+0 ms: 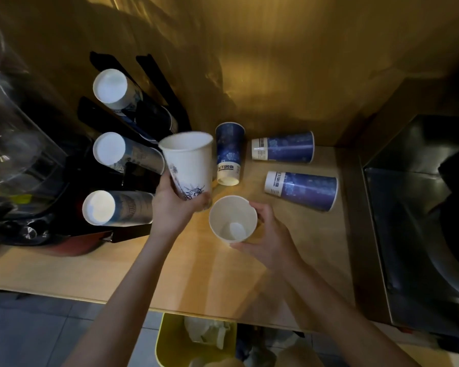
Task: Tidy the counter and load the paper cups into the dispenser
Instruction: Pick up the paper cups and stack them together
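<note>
Paper cups lie scattered on the bench [289,250]; left hand [175,205] has a clenched grip on a tall white cup [190,165] beside the dispenser [133,234]; right hand [265,234] grips a small white cup [232,218]; three blue cups [302,190] lie behind.

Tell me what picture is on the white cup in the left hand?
A dark blue Statue of Liberty drawing on the white cup, clearest in the head view.
</note>
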Demonstrator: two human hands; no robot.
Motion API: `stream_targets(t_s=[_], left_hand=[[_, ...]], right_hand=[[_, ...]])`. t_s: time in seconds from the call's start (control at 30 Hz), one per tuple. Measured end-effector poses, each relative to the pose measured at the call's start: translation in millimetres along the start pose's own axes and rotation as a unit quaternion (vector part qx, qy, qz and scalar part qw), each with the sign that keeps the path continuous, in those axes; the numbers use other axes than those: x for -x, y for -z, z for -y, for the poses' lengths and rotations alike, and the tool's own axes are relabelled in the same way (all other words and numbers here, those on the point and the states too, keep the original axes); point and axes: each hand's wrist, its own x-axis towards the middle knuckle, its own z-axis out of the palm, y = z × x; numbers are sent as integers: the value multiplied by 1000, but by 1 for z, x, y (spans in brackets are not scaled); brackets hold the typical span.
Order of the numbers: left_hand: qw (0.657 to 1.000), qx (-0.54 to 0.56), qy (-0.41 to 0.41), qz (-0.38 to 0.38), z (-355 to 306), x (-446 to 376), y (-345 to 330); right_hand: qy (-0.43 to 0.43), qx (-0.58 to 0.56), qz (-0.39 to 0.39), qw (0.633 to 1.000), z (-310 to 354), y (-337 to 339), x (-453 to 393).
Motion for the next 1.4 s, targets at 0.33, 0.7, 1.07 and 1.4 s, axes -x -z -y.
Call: stream_targets(t_s=[0.33,0.7,1.07,1.4], left_hand=[[971,171,-109,128,-4,56,-11],[977,57,-108,173,17,63,-24],[973,-36,-156,169,18,58,-24],[984,-71,-141,85,15,48,4]], right_hand=[[-5,-19,3,1000,-1,-1,0],[8,-13,-2,1000,-2,-1,0],[17,-40,-9,999,-4,-3,0],[97,-60,23,993,21,-29,-23]])
